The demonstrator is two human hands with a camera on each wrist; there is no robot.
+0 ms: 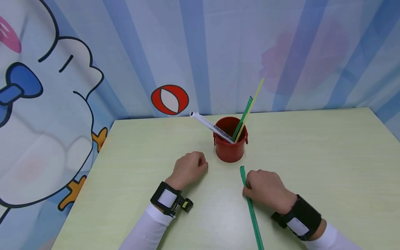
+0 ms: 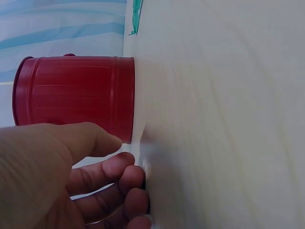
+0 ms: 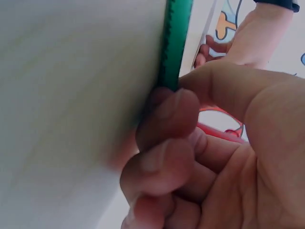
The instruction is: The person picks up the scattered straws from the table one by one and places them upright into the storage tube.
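Observation:
My right hand (image 1: 265,189) pinches a long green wrapped straw (image 1: 253,218) between thumb and fingers, low over the table. The straw's far end points towards the red bucket (image 1: 229,152); its near end runs out of the head view. In the right wrist view, the green straw (image 3: 176,43) shows dark marks along one edge. On the table left of the bucket rests my left hand (image 1: 189,170), fingers loosely curled around nothing. The left wrist view shows the bucket (image 2: 81,90) just beyond that hand's thumb.
Leaning in the bucket are a white stick (image 1: 207,123) with dark print, another green straw (image 1: 245,113) and a thin yellow stick (image 1: 256,93). The pale table (image 1: 328,156) ends at a blue striped cloth backdrop (image 1: 237,52) with cartoon drawings.

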